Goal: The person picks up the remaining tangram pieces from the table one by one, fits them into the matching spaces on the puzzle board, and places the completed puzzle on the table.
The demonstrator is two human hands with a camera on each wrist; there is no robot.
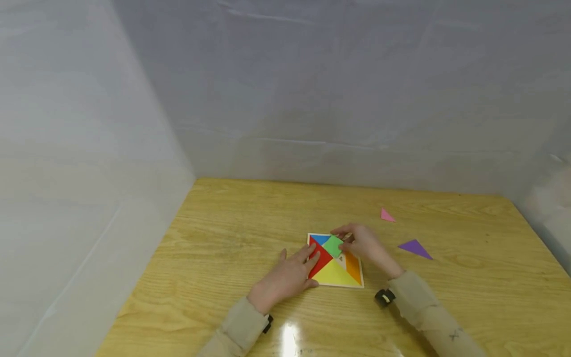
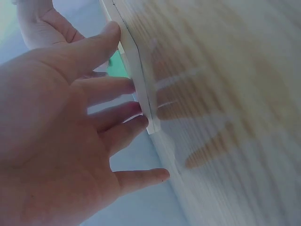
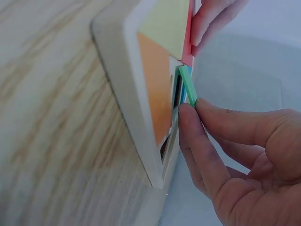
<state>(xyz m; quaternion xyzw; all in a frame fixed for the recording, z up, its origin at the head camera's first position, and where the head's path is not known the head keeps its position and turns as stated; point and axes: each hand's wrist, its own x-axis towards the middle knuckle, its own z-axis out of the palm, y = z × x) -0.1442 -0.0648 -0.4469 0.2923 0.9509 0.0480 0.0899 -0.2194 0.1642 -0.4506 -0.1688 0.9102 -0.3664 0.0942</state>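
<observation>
A square tangram board (image 1: 339, 286) lies on the table with red (image 1: 323, 261), yellow (image 1: 334, 274), orange (image 1: 354, 268) and blue (image 1: 318, 239) pieces set in it. My right hand (image 1: 367, 247) pinches a green square piece (image 1: 332, 246) between thumb and fingers. In the right wrist view the green piece (image 3: 188, 86) tilts, one edge near the board and the other raised. Fingers of my left hand (image 1: 285, 277) rest over the red piece and the board's left side, and its thumb touches the board's near edge. Beside the orange piece, part of the white board shows uncovered.
Right of the board, a purple triangle (image 1: 416, 249) lies on the wooden table (image 1: 232, 223). A smaller pink triangle (image 1: 386, 215) is farther back. Pale sheeting (image 1: 312, 99) stands behind the table and along its left side.
</observation>
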